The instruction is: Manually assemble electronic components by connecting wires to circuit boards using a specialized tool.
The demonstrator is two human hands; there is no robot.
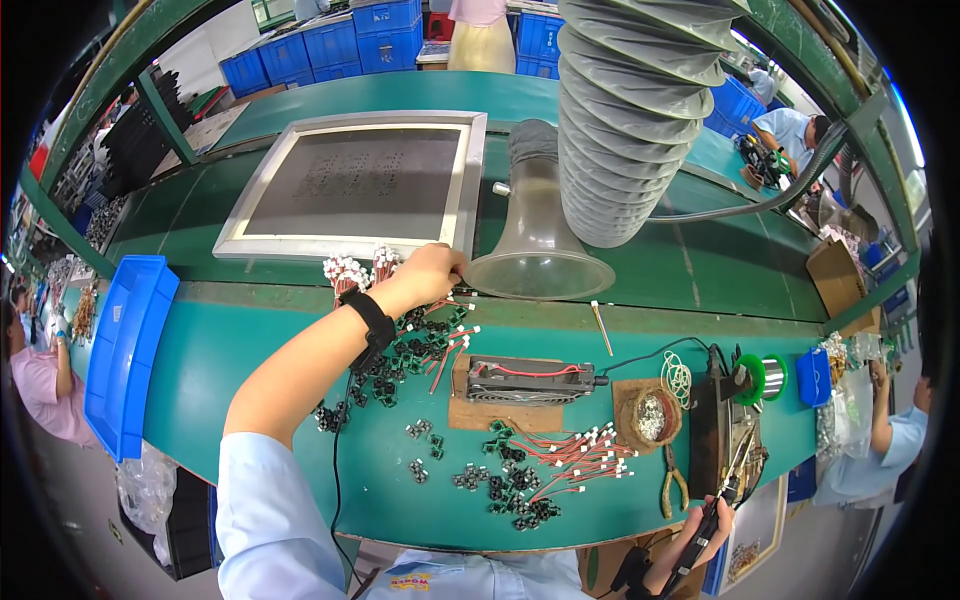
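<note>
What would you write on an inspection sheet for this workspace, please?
Surface: green tabletop, parts scattered.
Job's things: small dark parts and reddish wires with white connectors, in loose piles.
Clutter: pliers, blue tray.
Left hand: beside clear hood; grip unclear.
Right hand: holds black-handled tool.
Cables: black cord down the table's front-left; second cord at the black unit.
Surroundings: grey duct overhead; other people at both sides.

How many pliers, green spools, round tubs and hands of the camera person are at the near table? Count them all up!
Pliers: 1
Green spool: 1
Round tub: 1
Left hand and right hand: 2
Total: 5
</note>
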